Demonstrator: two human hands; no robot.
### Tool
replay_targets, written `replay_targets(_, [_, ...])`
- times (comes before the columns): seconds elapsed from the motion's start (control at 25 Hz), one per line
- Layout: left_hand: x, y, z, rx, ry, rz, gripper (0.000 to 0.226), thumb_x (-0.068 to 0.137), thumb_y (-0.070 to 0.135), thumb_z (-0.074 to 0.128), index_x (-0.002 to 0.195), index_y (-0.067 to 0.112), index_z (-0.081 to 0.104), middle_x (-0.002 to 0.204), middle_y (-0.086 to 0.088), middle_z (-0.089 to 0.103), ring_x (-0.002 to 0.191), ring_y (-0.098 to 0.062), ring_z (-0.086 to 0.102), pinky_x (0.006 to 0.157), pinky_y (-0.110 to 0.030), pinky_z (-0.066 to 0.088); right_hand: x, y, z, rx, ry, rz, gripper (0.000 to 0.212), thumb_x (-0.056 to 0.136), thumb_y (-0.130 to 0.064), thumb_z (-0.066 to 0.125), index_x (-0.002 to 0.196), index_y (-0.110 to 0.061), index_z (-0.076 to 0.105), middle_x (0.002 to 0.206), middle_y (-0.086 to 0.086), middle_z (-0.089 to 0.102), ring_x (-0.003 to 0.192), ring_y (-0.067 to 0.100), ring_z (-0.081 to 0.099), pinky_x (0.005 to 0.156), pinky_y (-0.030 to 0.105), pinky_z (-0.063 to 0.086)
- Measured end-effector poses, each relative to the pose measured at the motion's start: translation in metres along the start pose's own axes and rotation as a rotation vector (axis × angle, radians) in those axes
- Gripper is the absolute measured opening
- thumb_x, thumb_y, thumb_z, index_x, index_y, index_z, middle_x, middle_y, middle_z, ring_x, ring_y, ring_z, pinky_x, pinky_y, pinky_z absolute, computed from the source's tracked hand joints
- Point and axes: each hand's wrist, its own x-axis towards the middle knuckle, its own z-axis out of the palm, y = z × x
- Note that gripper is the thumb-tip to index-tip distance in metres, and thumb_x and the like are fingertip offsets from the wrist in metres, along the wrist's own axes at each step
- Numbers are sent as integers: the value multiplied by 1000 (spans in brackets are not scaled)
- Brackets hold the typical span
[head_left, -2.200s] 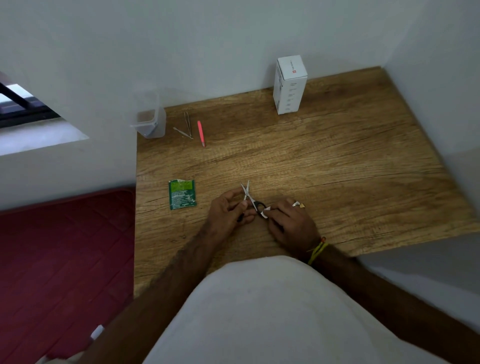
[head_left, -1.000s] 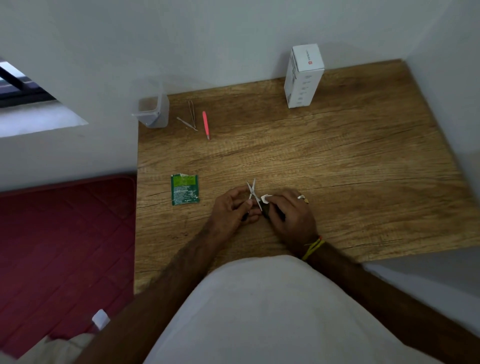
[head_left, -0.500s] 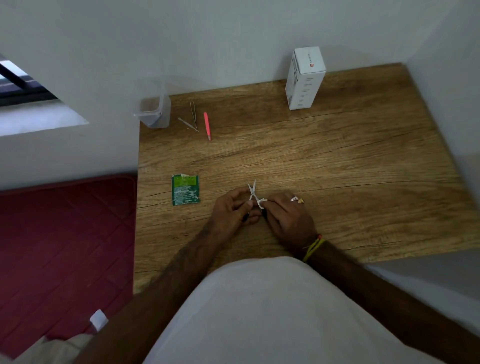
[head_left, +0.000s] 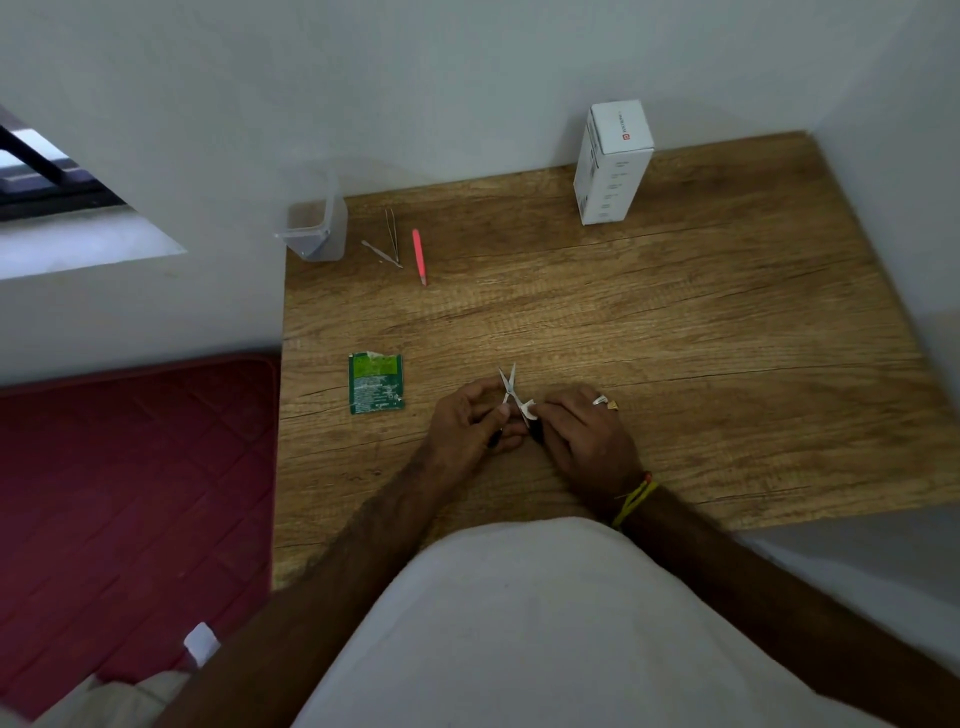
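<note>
Curled fingers of the left hand (head_left: 467, 422) grip small black-handled steel scissors (head_left: 511, 391), blades parted, near the torn green foil sachet (head_left: 376, 383). The right hand (head_left: 583, 437) pinches a small white scrap (head_left: 529, 410) at their pivot. Both hands mostly hide the handles.

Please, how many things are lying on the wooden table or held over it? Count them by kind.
Scissors: 1
White pad: 1
Green sachet: 1
Metal tools: 2
Pink tool: 1
Clear container: 1
White box: 1
Total: 8
</note>
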Motion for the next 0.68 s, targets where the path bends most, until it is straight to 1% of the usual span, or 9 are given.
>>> replay_targets(0.16, [2,-2,-1,-10,8,0,38,99,-2,54,135,9,53,100,-7,76,82,-20,75,76,-31,62,-4,0,-1,71,-5,27,16,91,-4,63,104,-3,72,97,10,69,86,29,63,82,42,50])
replay_targets(0.32, [3,-4,-2,-22,-5,-4,37,99,-1,54,134,11,54,102,-8,76,86,-23,75,78,-33,62,-6,-2,-2,118,-2,104,16,90,-3,64,104,-3,72,95,9,68,85,26,62,80,41,49])
replay_targets(0.44, [1,-3,-3,-29,-14,6,35,99,-2,54,130,14,56,100,-5,77,87,-23,76,78,-32,62,-11,-3,-6,157,-18,104,15,90,-4,62,101,-2,72,95,9,68,86,25,62,76,42,49])
replay_targets(0.52, [3,-4,-3,-36,-15,7,35,98,-2,54,130,14,56,103,-7,77,88,-24,75,78,-32,62,-13,-4,-7,184,-32,113,15,90,-5,61,100,-3,72,96,7,68,87,24,62,75,43,50])
replay_targets(0.68, [2,-6,-3,-43,-10,11,34,99,-2,54,127,17,58,103,-7,77,87,-22,75,79,-33,62,-11,-3,-8,242,25,242,18,91,-3,62,105,-4,72,100,5,68,91,20,63,80,40,51])
